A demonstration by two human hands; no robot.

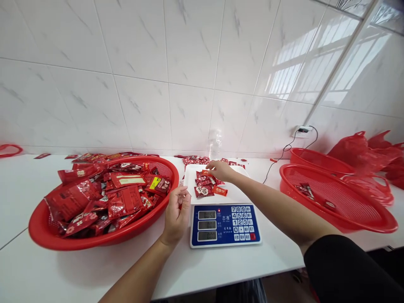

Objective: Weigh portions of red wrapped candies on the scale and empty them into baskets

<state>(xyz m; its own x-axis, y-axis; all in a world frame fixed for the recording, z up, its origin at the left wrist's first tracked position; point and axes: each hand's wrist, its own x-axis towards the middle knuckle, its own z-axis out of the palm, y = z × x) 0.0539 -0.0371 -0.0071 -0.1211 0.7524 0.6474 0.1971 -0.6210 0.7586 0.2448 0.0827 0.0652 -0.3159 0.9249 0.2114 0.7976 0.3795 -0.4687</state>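
Observation:
A digital scale (226, 226) with a blue keypad panel stands in front of me. On its white pan (235, 193) lies a small pile of red snack packets (203, 191). Above the pile's far side, my right hand (222, 171) has its fingers closed on a small orange-red packet (206, 172). My left hand (176, 215) is beside the scale's left edge, close to the rim of a large red plastic basket (104, 240). Its fingers are curled, and a bit of red shows between them and the thumb; what that is I cannot make out. Red packets of several sizes (126, 201) fill this basket.
Loose packets (195, 160) lie along the tiled wall behind the scale. At right, another red basket (339, 198) holds a few packets, with a further basket (315, 158) and red plastic bags (356, 149) behind it. A cable runs from a wall socket (303, 131).

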